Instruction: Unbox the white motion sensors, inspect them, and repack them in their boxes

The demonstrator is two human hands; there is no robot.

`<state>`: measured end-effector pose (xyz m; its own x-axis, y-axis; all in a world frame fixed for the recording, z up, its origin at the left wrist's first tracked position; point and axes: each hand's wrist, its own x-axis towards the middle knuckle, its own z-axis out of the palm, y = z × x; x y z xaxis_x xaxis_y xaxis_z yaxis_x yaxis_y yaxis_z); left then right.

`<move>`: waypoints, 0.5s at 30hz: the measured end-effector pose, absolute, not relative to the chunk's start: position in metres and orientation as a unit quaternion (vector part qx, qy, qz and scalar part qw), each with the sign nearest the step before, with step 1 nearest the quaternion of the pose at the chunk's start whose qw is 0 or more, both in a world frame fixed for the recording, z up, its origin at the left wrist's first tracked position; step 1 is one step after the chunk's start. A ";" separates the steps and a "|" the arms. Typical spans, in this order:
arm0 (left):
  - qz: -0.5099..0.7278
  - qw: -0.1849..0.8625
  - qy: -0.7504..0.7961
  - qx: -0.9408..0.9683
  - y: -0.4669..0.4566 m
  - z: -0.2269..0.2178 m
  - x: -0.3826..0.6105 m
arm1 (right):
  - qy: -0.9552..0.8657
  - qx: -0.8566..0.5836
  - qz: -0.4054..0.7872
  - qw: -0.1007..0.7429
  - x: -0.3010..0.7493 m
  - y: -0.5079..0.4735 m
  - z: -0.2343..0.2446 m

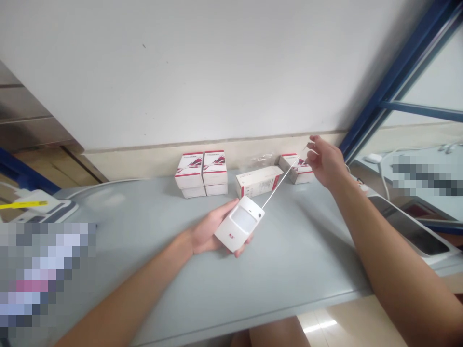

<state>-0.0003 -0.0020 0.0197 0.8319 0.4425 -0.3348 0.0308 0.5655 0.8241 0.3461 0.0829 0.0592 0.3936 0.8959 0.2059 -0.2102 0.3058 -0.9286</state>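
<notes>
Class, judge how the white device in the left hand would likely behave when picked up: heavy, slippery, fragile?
The white device is probably fairly light: the left hand alone cradles its body. Its smooth casing may be slippery. The thin rod extending from it looks fragile and could bend.

A grey table [289, 265] meets a white wall [231, 72] beside blue framing [400, 62].
</notes>
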 end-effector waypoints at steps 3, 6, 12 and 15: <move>0.119 0.848 0.260 0.447 -0.001 0.018 0.000 | -0.320 -0.400 0.495 0.702 0.339 0.085 0.057; 0.120 0.850 0.256 0.445 0.000 0.018 0.000 | -0.284 -0.355 0.565 0.688 0.333 0.086 0.053; 0.116 0.850 0.250 0.449 0.001 0.018 -0.001 | -0.245 -0.298 0.603 0.698 0.333 0.088 0.051; 0.116 0.851 0.249 0.448 0.001 0.017 -0.002 | -0.231 -0.293 0.604 0.704 0.332 0.088 0.054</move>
